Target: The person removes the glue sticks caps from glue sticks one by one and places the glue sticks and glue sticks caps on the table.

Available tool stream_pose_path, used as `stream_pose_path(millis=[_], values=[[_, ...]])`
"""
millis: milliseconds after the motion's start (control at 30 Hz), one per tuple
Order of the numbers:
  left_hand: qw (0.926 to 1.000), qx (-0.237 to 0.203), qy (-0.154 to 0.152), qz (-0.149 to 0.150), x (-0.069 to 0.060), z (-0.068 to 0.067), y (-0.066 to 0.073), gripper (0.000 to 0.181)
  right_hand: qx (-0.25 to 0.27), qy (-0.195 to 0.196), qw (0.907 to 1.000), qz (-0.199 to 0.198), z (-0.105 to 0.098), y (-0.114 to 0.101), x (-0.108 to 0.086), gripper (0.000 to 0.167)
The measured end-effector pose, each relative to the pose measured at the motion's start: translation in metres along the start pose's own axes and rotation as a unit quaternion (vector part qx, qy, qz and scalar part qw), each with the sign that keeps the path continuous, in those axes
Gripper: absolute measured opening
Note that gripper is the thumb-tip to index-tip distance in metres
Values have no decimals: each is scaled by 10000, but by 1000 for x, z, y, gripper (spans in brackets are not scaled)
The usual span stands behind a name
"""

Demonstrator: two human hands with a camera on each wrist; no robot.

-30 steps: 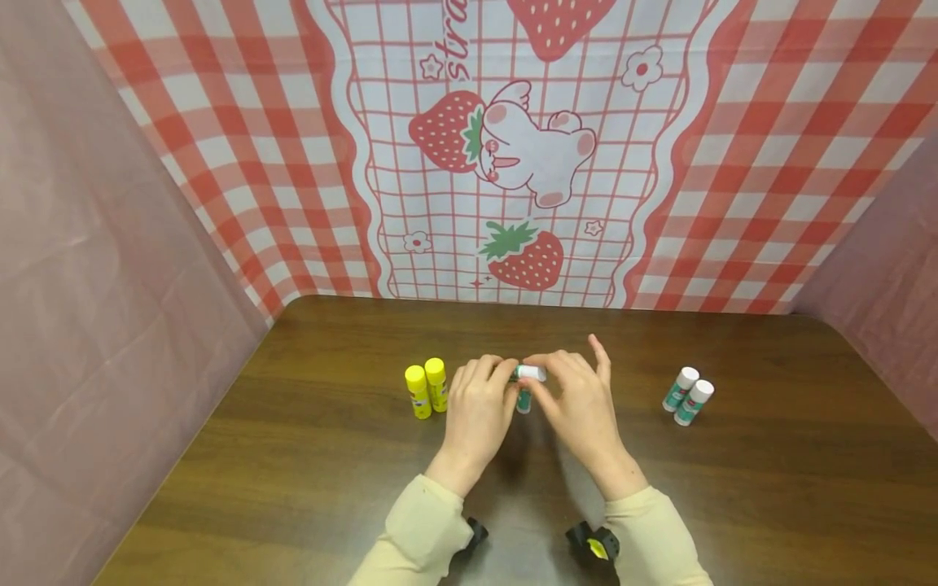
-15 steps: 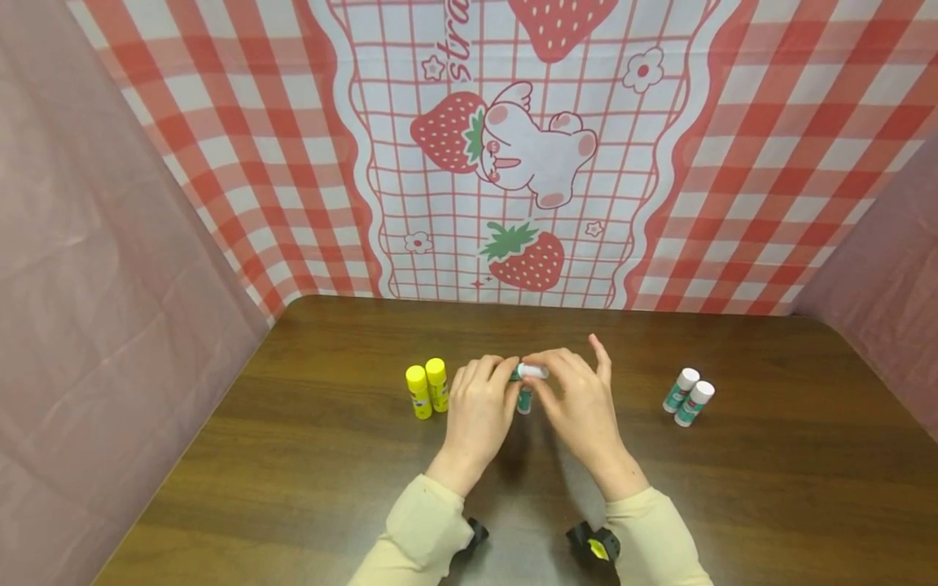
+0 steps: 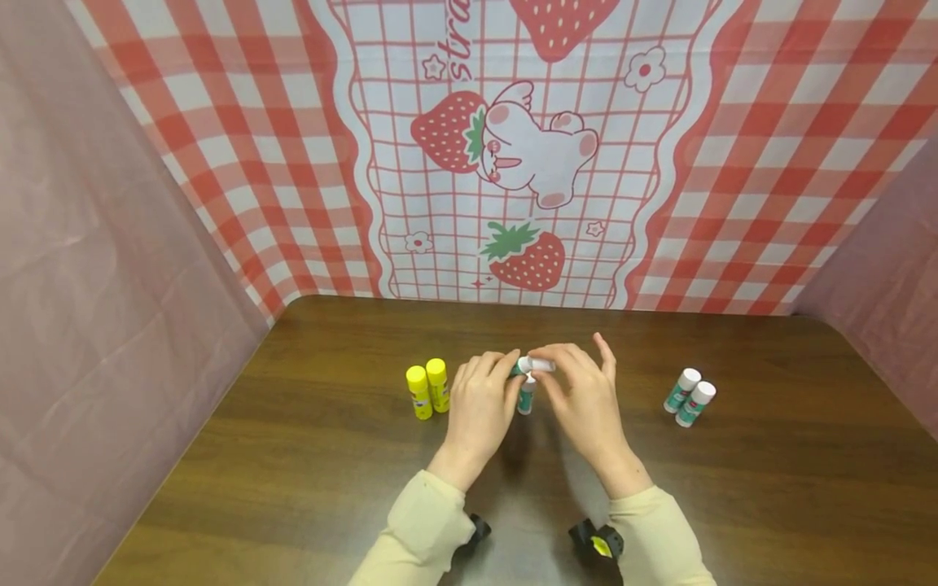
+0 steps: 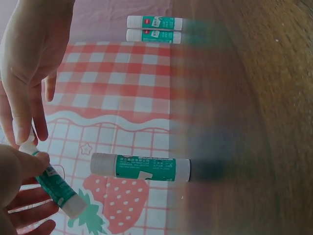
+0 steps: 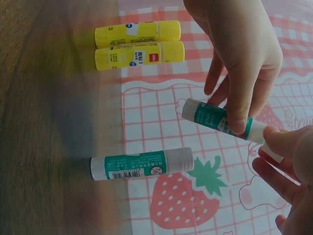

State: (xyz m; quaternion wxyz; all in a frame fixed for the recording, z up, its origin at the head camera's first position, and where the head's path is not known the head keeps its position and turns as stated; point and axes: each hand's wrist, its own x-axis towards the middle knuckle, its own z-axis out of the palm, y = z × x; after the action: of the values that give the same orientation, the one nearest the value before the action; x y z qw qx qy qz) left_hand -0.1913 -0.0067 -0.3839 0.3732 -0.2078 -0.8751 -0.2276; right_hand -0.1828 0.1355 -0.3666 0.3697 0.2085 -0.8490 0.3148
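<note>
At the far left of the surface [image 3: 330,488], one yellow glue stick [image 3: 419,395] and a second yellow glue stick [image 3: 437,386] stand upright side by side, both capped. Next comes the left hand [image 3: 479,411], its grip pinched narrow on the held green glue stick [image 3: 519,368], which is tilted above the surface. To its right, the right hand [image 3: 586,403] pinches a pale cap [image 3: 542,365], its grip just as narrow and its little finger raised. The cap sits out of line with the barrel, so I judge it off or nearly so, though fingers hide the join. Just below the held stick stands the middle green glue stick [image 3: 526,396], upright and capped. At far right, two more, the rear green glue stick [image 3: 682,391] and the front green glue stick [image 3: 694,404], stand close together with white caps on. So only one of six looks worked on; the other five appear closed.

The left wrist view shows the held stick's white base and the right-hand pair, but no yellow sticks. The right wrist view shows the yellow pair's labels and a barcode on the middle green glue stick, which the head view cannot resolve, but leaves out the right-hand pair.
</note>
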Motion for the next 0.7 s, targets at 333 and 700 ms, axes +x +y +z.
stream_pose_path(millis=[333,700], values=[[9983,-55,-17,-574,4,13,-6,27,-63,-4,9997,226,4,10,2,25],[9927,-359,-267,-1123,7,27,-12,24,-238,-154,9981,549,8,28,7,32]])
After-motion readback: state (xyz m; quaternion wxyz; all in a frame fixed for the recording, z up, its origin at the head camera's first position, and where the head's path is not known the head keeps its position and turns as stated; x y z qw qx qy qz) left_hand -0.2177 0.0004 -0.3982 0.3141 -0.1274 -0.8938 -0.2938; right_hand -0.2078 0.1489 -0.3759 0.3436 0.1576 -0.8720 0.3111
